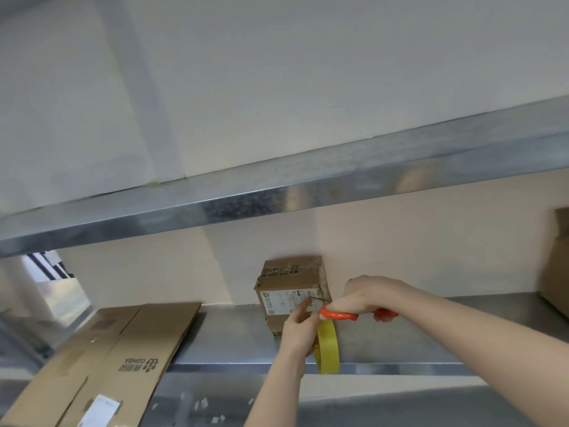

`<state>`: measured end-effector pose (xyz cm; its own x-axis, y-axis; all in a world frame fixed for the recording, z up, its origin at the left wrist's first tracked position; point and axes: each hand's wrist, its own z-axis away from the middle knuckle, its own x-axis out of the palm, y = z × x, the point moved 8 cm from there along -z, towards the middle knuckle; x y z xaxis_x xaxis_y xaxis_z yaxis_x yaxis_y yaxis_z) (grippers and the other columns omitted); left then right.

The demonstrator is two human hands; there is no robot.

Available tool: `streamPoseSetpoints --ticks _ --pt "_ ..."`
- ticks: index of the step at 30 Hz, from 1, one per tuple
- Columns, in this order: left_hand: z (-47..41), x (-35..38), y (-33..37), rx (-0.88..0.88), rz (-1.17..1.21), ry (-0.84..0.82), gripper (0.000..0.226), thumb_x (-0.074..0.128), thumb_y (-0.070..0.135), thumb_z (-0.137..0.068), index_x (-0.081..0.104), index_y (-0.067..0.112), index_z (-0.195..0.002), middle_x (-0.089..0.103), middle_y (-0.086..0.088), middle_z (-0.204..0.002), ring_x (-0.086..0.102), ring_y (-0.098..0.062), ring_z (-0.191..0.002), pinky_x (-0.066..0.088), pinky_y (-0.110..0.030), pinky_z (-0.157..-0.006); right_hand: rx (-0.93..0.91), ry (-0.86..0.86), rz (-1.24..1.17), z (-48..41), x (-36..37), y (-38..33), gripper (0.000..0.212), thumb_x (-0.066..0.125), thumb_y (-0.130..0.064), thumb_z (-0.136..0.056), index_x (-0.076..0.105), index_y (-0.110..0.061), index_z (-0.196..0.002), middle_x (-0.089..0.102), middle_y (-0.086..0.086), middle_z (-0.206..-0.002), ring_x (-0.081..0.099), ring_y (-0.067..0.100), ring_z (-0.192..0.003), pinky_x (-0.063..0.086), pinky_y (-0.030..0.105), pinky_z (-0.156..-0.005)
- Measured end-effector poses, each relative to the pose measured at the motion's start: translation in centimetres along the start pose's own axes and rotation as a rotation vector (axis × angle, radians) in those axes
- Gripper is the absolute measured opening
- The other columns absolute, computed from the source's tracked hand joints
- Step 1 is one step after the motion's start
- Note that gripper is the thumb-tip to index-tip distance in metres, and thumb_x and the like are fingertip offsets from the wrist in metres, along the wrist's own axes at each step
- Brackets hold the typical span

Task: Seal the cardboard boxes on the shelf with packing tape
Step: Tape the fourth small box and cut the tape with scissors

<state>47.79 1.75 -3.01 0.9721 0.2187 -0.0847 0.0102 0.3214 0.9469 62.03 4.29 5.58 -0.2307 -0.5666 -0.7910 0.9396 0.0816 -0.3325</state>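
Now: two boxes on shelf (pixel 234 334), small box (pixel 289 295) centre, second box (pixel 558 272) far right; one flattened carton (pixel 123 349) left; left hand (pixel 300 329) grips one tape roll (pixel 329 349), right hand (pixel 366 294) grips one scissors (pixel 338 314)

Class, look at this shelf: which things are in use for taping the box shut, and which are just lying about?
In use:
- small cardboard box
- yellow tape roll, held by the left hand
- orange-handled scissors, held by the right hand

Lying about:
- flattened cardboard
- box at the right edge, untouched, perhaps to be sealed later
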Motion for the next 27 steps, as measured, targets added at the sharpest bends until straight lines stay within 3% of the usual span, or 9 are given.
streamPoseSetpoints --ticks 6,8,10,12,14,16,19,23,27 --pt "-0.3 -0.7 -0.1 0.013 -0.006 0.002 0.045 0.066 0.023 -0.088 0.055 0.025 -0.131 0.064 -0.007 -0.103 0.056 -0.008 -0.061 0.045 -0.016 -0.045 -0.019 0.051 0.018 -0.7 0.5 -0.7 0.051 0.058 -0.059 -0.082 0.048 -0.011 -0.067 0.049 0.004 -0.071 0.048 0.019 -0.05 0.037 0.02 -0.046" --pt "-0.6 -0.7 0.1 0.024 -0.04 0.023 0.038 0.067 0.028 -0.087 0.06 0.026 -0.124 0.066 -0.01 -0.116 0.065 -0.023 -0.099 0.056 -0.035 -0.08 -0.023 0.073 0.029 -0.9 0.4 -0.5 0.051 0.059 -0.056 -0.082 0.049 -0.011 -0.061 0.05 0.005 -0.066 0.047 0.018 -0.046 0.036 0.019 -0.043" --pt "-0.8 -0.5 0.4 0.023 -0.07 0.039 0.032 0.068 0.031 -0.085 0.066 0.028 -0.117 0.065 -0.011 -0.122 0.054 -0.033 -0.121 0.043 -0.047 -0.101 -0.035 0.086 0.013 -0.9 0.2 -0.4 0.051 0.061 -0.054 -0.082 0.048 -0.011 -0.058 0.051 0.004 -0.062 0.045 0.018 -0.042 0.036 0.018 -0.04" --pt "-0.9 -0.4 0.6 0.021 -0.08 0.056 0.03 0.069 0.032 -0.084 0.067 0.027 -0.114 0.066 -0.01 -0.12 0.054 -0.032 -0.12 0.044 -0.046 -0.1 -0.06 0.091 0.002 -0.8 0.0 -0.6 0.052 0.062 -0.054 -0.083 0.048 -0.01 -0.06 0.051 0.003 -0.059 0.045 0.017 -0.04 0.036 0.018 -0.038" --pt "-0.9 -0.4 0.6 0.007 -0.084 0.068 0.027 0.07 0.031 -0.084 0.067 0.026 -0.11 0.067 -0.007 -0.113 0.062 -0.027 -0.106 0.054 -0.038 -0.083 -0.092 0.101 0.016 -0.9 -0.1 -0.8 0.052 0.065 -0.052 -0.083 0.047 -0.009 -0.061 0.05 0.004 -0.055 0.045 0.015 -0.039 0.035 0.018 -0.036" --pt "-1.0 -0.7 0.2 0.002 -0.08 0.071 0.017 0.072 0.026 -0.083 0.068 0.023 -0.099 0.069 -0.005 -0.103 0.061 -0.019 -0.088 0.048 -0.024 -0.061 -0.103 0.123 0.055 -1.1 -0.2 -0.8 0.051 0.066 -0.051 -0.084 0.048 -0.007 -0.067 0.05 0.006 -0.058 0.046 0.015 -0.038 0.035 0.018 -0.032" --pt "-0.9 -1.5 -0.4 -0.017 -0.102 0.091 0.008 0.072 0.015 -0.083 0.069 0.014 -0.091 0.068 -0.002 -0.088 0.057 -0.012 -0.071 0.041 -0.015 -0.05 -0.062 0.124 0.116 -1.6 -0.2 0.5 0.051 0.068 -0.053 -0.082 0.052 -0.005 -0.084 0.053 0.008 -0.066 0.049 0.016 -0.042 0.036 0.019 -0.031" --pt "-0.7 -2.9 -0.9 -0.016 -0.068 0.155 0.012 0.071 0.014 -0.085 0.068 0.009 -0.095 0.069 -0.003 -0.094 0.06 -0.017 -0.083 0.046 -0.023 -0.068 -0.017 0.049 0.168 -2.7 1.4 3.5 0.053 0.07 -0.055 -0.079 0.05 -0.006 -0.075 0.056 0.006 -0.065 0.05 0.015 -0.043 0.041 0.022 -0.037" --pt "-0.5 -3.9 0.0 0.036 -0.054 0.218 0.006 0.072 0.013 -0.084 0.069 0.011 -0.088 0.069 -0.003 -0.092 0.06 -0.018 -0.088 0.046 -0.028 -0.08 -0.008 0.087 0.251 -4.8 3.8 6.8 0.027 0.064 -0.037 -0.084 0.052 -0.015 -0.076 0.053 -0.002 -0.069 0.051 0.013 -0.053 0.042 0.022 -0.045"
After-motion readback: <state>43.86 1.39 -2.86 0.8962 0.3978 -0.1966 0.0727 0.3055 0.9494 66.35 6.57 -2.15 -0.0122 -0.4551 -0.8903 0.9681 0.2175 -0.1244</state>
